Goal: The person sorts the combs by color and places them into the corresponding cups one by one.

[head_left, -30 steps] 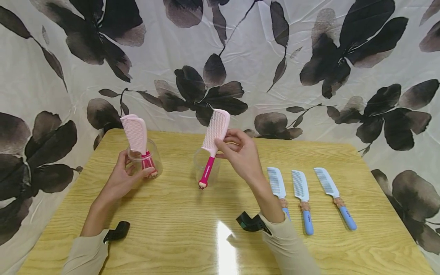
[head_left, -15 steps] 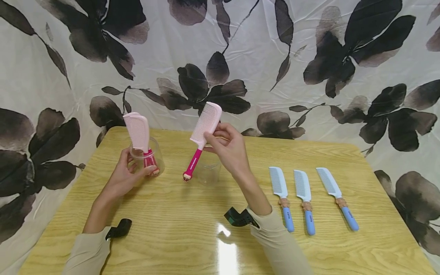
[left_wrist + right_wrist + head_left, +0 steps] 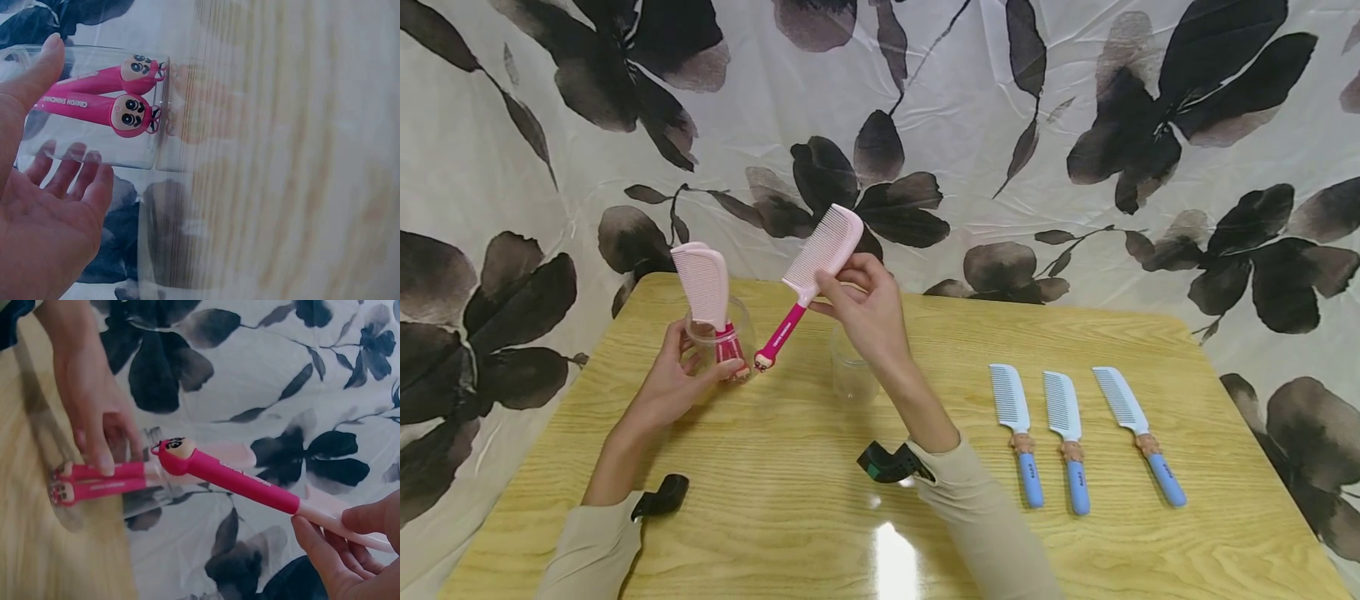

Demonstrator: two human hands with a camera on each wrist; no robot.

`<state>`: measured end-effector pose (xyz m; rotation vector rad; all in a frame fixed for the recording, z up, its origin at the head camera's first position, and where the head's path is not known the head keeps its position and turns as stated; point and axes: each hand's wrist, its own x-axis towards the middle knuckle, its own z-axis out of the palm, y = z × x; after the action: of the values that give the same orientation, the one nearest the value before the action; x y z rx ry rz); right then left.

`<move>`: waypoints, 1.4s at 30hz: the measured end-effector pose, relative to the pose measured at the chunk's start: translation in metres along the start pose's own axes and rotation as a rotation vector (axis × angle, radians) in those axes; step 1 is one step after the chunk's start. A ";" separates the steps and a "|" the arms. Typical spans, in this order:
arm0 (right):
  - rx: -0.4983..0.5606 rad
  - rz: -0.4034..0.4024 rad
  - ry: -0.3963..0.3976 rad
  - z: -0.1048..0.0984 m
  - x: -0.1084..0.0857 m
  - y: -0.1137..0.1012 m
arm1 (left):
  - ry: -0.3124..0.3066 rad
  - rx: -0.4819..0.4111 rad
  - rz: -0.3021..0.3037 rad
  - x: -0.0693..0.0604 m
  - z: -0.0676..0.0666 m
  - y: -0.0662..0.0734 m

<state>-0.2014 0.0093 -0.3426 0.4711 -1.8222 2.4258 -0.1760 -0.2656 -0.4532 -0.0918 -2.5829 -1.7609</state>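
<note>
Head view: my right hand [image 3: 871,312] pinches 1 pink comb [image 3: 822,252] just right of the jar [image 3: 747,340] my left hand [image 3: 673,385] grips; I judge it light, stiff, best held near its neck [image 3: 806,297].

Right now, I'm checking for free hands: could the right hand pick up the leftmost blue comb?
Probably not: the right hand is pinching a pink comb, though nothing covers the leftmost blue comb.

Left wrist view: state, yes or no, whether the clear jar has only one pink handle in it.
No, two pink handles, each ending in a small face, show inside the clear jar.
</note>
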 end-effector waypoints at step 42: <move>-0.404 -0.239 -0.207 0.069 0.023 0.036 | -0.020 -0.039 -0.007 0.000 0.000 0.001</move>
<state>-0.2178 -0.0693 -0.3524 0.8643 -2.1228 1.8510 -0.1760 -0.2650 -0.4520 -0.1019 -2.5656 -1.8222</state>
